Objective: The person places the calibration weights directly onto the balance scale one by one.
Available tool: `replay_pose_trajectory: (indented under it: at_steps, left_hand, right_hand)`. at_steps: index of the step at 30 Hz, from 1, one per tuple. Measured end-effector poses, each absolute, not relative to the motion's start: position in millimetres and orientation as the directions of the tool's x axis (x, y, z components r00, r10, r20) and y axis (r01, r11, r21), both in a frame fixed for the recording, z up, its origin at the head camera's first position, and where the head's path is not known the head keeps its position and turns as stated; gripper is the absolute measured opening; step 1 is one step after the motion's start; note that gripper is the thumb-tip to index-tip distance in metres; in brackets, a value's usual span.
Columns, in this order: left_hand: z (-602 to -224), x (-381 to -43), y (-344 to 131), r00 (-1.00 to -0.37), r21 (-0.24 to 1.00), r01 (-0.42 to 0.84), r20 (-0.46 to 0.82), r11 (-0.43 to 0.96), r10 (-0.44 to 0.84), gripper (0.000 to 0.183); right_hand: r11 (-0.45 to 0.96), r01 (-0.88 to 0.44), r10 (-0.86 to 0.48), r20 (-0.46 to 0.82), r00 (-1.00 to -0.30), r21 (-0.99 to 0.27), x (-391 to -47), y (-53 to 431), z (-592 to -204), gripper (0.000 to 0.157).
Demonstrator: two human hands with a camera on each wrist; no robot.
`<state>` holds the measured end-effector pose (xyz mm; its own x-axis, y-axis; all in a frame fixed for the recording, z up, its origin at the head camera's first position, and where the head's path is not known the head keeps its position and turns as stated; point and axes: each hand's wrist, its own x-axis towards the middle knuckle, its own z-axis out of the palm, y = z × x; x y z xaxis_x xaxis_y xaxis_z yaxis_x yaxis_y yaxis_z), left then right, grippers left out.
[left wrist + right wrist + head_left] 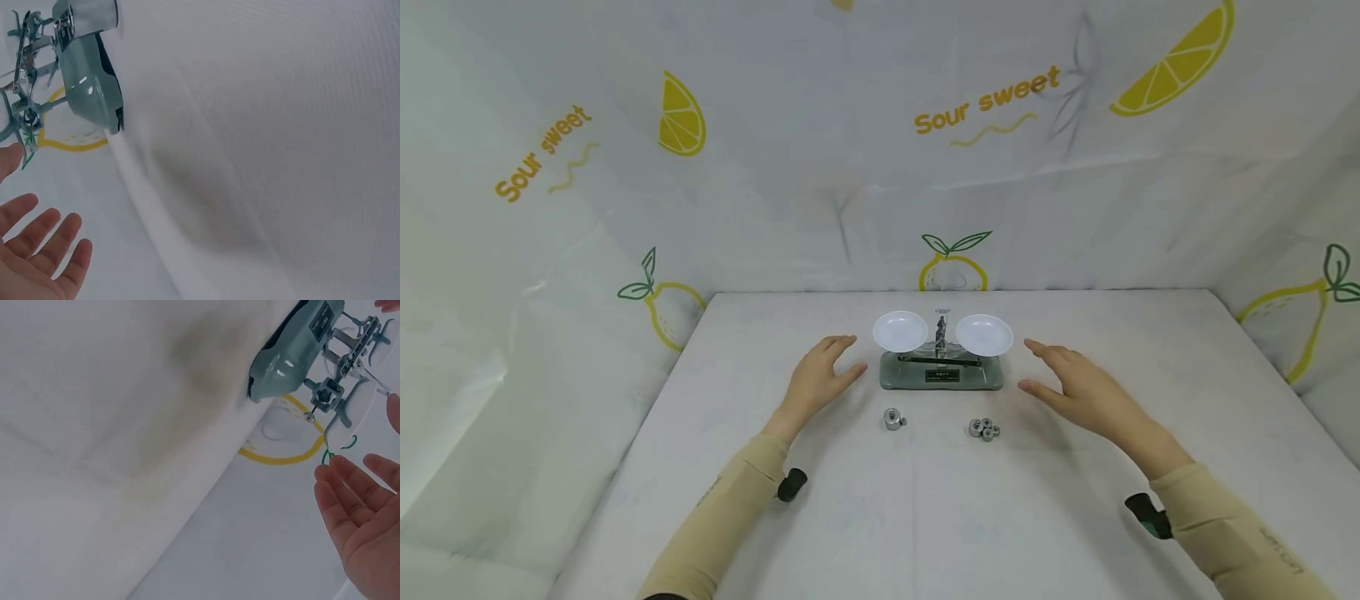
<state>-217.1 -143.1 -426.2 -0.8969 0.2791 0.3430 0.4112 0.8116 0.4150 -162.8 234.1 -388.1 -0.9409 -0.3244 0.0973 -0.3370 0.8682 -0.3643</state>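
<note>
at the left, the left hand [816, 383] hangs over the desk [940, 533] with its fingers wide, the thumb set apart from the rest and nothing held. a black device [792, 484] sits at that wrist. just right of those fingertips, a narrow gap away, stands the balance [940, 367], toward the far side of the desk and upright on its grey-green base. its long axis runs left to right, roughly along the line from one hand to the other, so each hand faces one end of it. the left pan [900, 332] is the part closest to the left forefinger, while the thumb points at the end of the base. on the near side of the base lie the left weights [892, 419], one larger and one small, and farther right the right weights [985, 429], a tight group; both are off the sideways line between hands and base, so they do not look to be in the way. the right pan [985, 335] comes next, then the right hand [1078, 392], also wide and holding nothing, its fingertips just beside the pan and apart from it. neither hand is clearly nearer the balance. another black device [1148, 515] sits at the right wrist.
</note>
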Motion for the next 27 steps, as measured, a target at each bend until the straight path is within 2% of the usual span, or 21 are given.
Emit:
replay_pose_trajectory:
  at_steps: [5,9,21,27]
  left_hand:
    - [-430,-219,-137,-0.936,0.6,0.349,0.265,0.72,0.232,0.048]
    - [-436,-223,-132,-0.951,0.696,0.309,0.21,0.649,0.227,0.049]
    - [-454,-229,-115,-0.956,0.806,0.254,0.124,0.534,0.267,0.048]
    - [-462,-230,-108,-0.955,0.82,0.228,0.081,0.526,0.286,0.049]
  right_hand:
    - [0.845,-0.369,-0.352,0.119,-0.929,-0.386,-161,224,-390,0.054]
    - [0.813,-0.401,-0.389,0.119,-0.913,-0.422,-161,216,-394,0.045]
    - [0.767,-0.455,-0.497,0.029,-0.867,-0.452,-163,202,-406,0.022]
    - [0.736,-0.472,-0.559,-0.043,-0.828,-0.485,-165,200,-414,0.018]
